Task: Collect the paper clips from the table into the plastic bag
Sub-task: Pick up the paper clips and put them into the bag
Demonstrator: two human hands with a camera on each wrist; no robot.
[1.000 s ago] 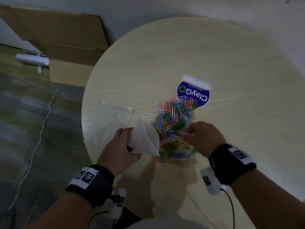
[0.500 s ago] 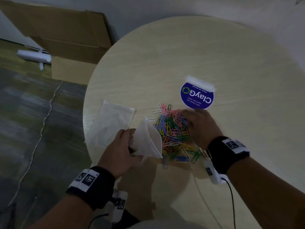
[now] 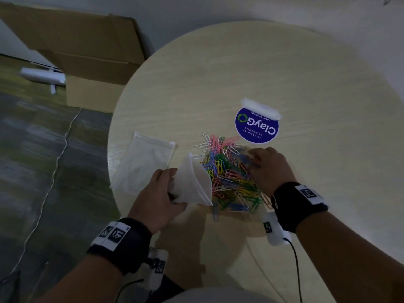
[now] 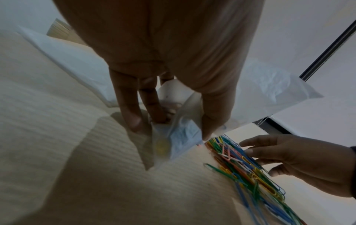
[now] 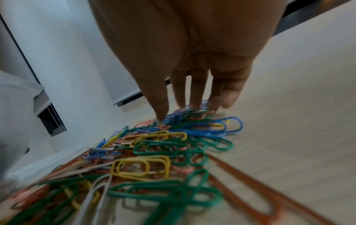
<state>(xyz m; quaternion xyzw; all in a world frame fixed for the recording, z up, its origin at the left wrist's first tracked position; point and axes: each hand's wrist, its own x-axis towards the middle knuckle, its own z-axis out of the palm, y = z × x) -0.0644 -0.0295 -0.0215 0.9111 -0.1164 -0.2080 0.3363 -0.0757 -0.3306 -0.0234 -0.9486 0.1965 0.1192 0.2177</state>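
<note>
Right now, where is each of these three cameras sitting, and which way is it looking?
Head: worn on the head, looking down at the table, both hands and wristbands.
Left wrist: looks along the left hand holding the plastic bag.
Right wrist: looks along the right hand, its straight fingers on the paper clips.
Shared: all three show the clip pile; the left wrist view also catches the right hand.

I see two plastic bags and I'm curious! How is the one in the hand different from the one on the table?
The held bag is gripped by the left hand, lifted, its mouth open toward the paper clips. The flat bag lies untouched on the table, farther from the clips. Both are whitish, see-through plastic.
</note>
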